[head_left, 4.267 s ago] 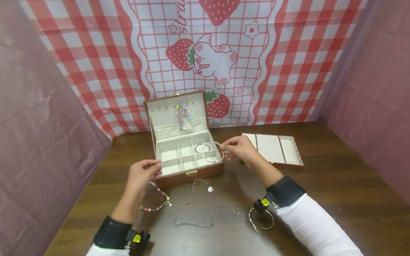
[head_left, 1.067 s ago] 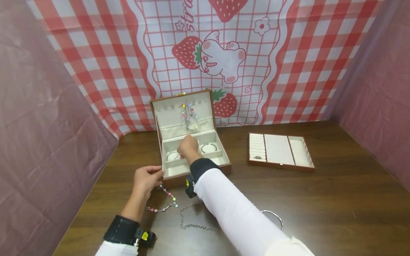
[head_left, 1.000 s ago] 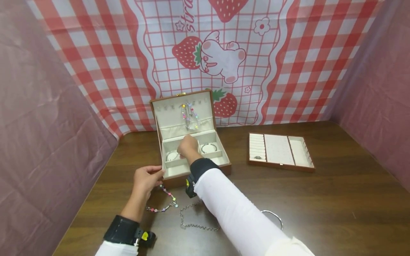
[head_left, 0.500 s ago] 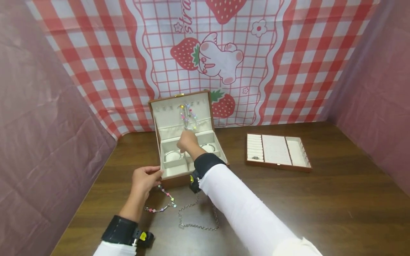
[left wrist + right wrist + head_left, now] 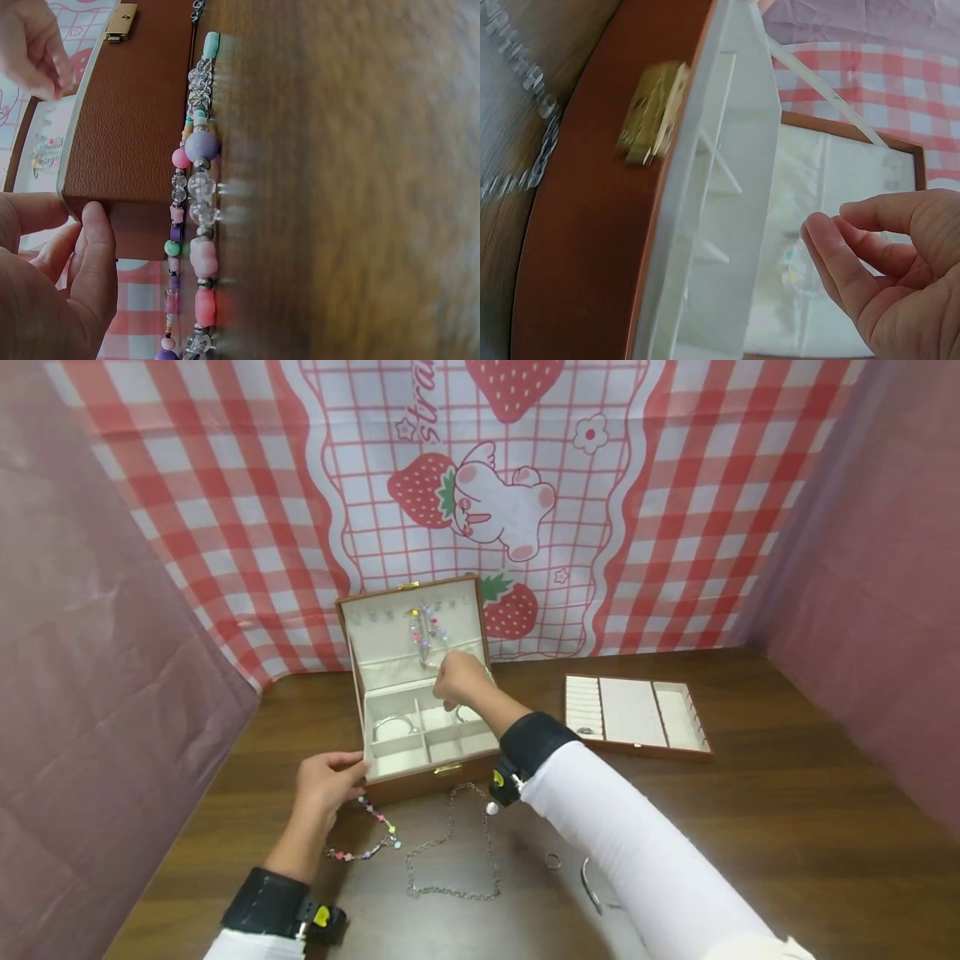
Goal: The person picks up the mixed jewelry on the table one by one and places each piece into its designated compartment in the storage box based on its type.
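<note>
My left hand (image 5: 324, 787) pinches the front left corner of a brown jewelry box (image 5: 405, 787), thumb and fingers on either side of its wall in the left wrist view. Above the back compartments hovers my right hand (image 5: 463, 681), its fingers loosely bent; nothing is between them in the right wrist view. A silver bangle (image 5: 392, 718) lies in the back left compartment. Another bangle (image 5: 459, 717) in the back right one is partly hidden by the right hand. From the raised lid hangs a colourful beaded strand (image 5: 416, 638).
Before the box lie a beaded strand (image 5: 384, 821), a silver chain necklace (image 5: 450, 892) and a small ring (image 5: 546, 860). A silver cuff bangle (image 5: 588, 889) is half covered by the right sleeve. To the right sits a divided tray (image 5: 633, 710) with a ring (image 5: 585, 731) in its slots.
The bangle that the right hand held earlier now lies in the back left compartment. That hand has let go, risen and drawn back rightward. My left hand keeps its grip on the corner.
</note>
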Action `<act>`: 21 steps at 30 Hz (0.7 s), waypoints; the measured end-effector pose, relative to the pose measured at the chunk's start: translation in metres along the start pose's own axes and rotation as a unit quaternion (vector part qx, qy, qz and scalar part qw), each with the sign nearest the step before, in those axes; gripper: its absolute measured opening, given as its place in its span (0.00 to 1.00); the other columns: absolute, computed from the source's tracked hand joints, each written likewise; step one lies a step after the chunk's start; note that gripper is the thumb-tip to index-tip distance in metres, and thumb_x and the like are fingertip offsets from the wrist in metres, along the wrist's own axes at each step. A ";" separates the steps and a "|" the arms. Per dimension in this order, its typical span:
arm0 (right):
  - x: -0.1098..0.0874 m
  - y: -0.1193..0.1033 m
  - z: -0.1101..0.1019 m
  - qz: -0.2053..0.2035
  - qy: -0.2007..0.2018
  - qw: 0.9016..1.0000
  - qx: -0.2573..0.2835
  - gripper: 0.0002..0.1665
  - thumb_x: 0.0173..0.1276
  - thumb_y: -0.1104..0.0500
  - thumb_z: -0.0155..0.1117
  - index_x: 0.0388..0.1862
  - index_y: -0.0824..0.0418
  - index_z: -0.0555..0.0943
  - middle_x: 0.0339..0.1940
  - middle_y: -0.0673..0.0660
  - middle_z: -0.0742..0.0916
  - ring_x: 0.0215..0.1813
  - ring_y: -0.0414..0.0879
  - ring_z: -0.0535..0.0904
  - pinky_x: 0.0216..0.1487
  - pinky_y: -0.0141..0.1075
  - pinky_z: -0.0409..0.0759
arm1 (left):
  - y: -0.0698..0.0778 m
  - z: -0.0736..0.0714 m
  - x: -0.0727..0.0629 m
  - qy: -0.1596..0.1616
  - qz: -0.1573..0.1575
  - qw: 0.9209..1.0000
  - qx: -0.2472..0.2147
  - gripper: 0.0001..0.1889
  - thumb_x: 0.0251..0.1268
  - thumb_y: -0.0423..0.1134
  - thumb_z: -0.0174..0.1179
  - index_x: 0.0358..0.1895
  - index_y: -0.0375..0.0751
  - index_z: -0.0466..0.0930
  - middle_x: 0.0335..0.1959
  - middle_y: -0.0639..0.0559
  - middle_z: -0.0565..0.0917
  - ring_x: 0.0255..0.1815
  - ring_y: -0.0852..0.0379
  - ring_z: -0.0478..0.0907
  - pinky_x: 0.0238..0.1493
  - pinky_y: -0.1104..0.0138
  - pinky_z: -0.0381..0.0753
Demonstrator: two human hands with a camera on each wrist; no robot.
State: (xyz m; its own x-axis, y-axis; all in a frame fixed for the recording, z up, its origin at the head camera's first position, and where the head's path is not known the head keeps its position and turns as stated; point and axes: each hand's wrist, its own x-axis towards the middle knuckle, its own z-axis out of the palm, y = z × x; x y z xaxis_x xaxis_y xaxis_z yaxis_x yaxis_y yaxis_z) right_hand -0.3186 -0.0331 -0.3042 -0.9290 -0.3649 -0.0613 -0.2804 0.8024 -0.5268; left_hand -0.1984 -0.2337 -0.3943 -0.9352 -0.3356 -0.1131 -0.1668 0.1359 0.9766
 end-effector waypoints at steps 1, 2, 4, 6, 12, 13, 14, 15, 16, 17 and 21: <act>-0.003 0.003 -0.002 -0.009 0.001 1.000 0.000 0.23 0.59 0.69 0.56 0.06 0.56 0.70 0.14 0.54 0.85 0.26 0.46 0.86 0.22 0.30 0.72 | 0.000 -0.001 0.000 0.000 0.000 1.000 0.001 0.17 0.60 0.24 0.63 0.51 0.17 0.77 0.27 0.49 0.80 0.20 0.62 0.78 0.24 0.71 0.82; -0.007 0.007 -0.004 -0.019 0.005 1.000 -0.001 0.22 0.59 0.69 0.56 0.06 0.56 0.72 0.13 0.53 0.84 0.25 0.46 0.86 0.22 0.30 0.72 | 0.000 -0.001 0.000 0.000 -0.002 1.000 0.002 0.17 0.60 0.24 0.63 0.51 0.17 0.77 0.26 0.49 0.80 0.20 0.62 0.78 0.24 0.71 0.82; -0.015 0.014 -0.007 -0.037 0.012 0.999 -0.009 0.19 0.59 0.69 0.57 0.10 0.57 0.78 0.13 0.52 0.84 0.25 0.47 0.85 0.24 0.31 0.74 | -0.001 -0.002 -0.001 0.000 -0.003 1.000 0.003 0.17 0.60 0.25 0.63 0.51 0.17 0.77 0.26 0.49 0.81 0.20 0.62 0.78 0.24 0.71 0.82; -0.024 0.020 -0.010 -0.049 0.017 0.998 -0.017 0.15 0.59 0.68 0.59 0.15 0.58 0.83 0.14 0.50 0.84 0.25 0.46 0.85 0.27 0.32 0.78 | -0.002 -0.002 -0.001 0.001 -0.004 1.000 0.003 0.17 0.60 0.25 0.63 0.51 0.18 0.77 0.28 0.48 0.80 0.20 0.62 0.78 0.24 0.71 0.82; -0.048 0.039 -0.020 -0.083 0.026 0.995 -0.047 0.09 0.58 0.67 0.62 0.21 0.59 0.85 0.13 0.49 0.82 0.22 0.42 0.79 0.33 0.35 0.78 | -0.004 -0.001 -0.003 -0.001 -0.003 1.000 0.004 0.17 0.60 0.25 0.63 0.51 0.17 0.77 0.30 0.47 0.81 0.21 0.62 0.79 0.25 0.70 0.83; -0.052 0.042 -0.022 -0.089 0.029 0.994 -0.048 0.08 0.58 0.66 0.62 0.22 0.59 0.84 0.13 0.49 0.82 0.21 0.42 0.78 0.34 0.35 0.78 | -0.004 -0.001 -0.003 -0.001 -0.002 1.000 0.005 0.17 0.60 0.25 0.63 0.51 0.17 0.77 0.30 0.47 0.81 0.21 0.62 0.79 0.26 0.70 0.83; -0.056 0.046 -0.024 -0.094 0.032 0.994 -0.047 0.07 0.58 0.66 0.63 0.22 0.59 0.84 0.14 0.49 0.82 0.22 0.42 0.78 0.35 0.35 0.79 | -0.004 -0.001 -0.003 0.000 -0.001 1.000 0.007 0.17 0.61 0.25 0.63 0.51 0.18 0.77 0.30 0.46 0.81 0.21 0.62 0.79 0.26 0.70 0.83; -0.060 0.049 -0.026 -0.096 0.036 0.994 -0.045 0.06 0.58 0.65 0.64 0.23 0.59 0.84 0.15 0.49 0.82 0.22 0.42 0.79 0.35 0.36 0.79 | -0.004 -0.001 -0.003 0.000 0.001 1.000 0.007 0.17 0.61 0.25 0.63 0.51 0.18 0.77 0.31 0.46 0.81 0.21 0.62 0.79 0.26 0.70 0.83; -0.063 0.053 -0.028 -0.098 0.040 0.994 -0.042 0.06 0.58 0.65 0.64 0.24 0.59 0.84 0.16 0.49 0.83 0.23 0.42 0.79 0.36 0.36 0.79 | -0.003 -0.001 -0.002 0.000 0.001 1.000 0.008 0.17 0.61 0.25 0.63 0.51 0.18 0.77 0.31 0.46 0.81 0.22 0.62 0.79 0.26 0.70 0.83; -0.067 0.057 -0.030 -0.098 0.044 0.993 -0.040 0.05 0.59 0.64 0.65 0.24 0.59 0.84 0.17 0.49 0.83 0.24 0.43 0.79 0.36 0.37 0.79 | -0.003 0.000 -0.002 -0.001 0.002 1.000 0.008 0.17 0.61 0.25 0.63 0.51 0.18 0.77 0.31 0.46 0.81 0.22 0.62 0.79 0.26 0.70 0.83; -0.083 0.074 -0.034 -0.099 0.062 0.993 -0.032 0.03 0.58 0.62 0.67 0.26 0.59 0.85 0.24 0.50 0.85 0.31 0.44 0.80 0.39 0.40 0.80 | -0.002 0.000 -0.003 -0.002 -0.001 1.000 0.009 0.17 0.61 0.26 0.63 0.52 0.18 0.77 0.30 0.47 0.82 0.22 0.62 0.79 0.26 0.70 0.83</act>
State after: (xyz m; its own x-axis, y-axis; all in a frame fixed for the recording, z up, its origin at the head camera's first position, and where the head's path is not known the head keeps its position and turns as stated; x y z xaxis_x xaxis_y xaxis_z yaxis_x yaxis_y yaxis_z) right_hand -0.2705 0.0723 -0.3087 -0.8760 -0.4604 0.1436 -0.4706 0.7507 -0.4636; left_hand -0.1953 -0.2331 -0.3954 -0.9361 -0.3323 -0.1151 -0.1739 0.1528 0.9728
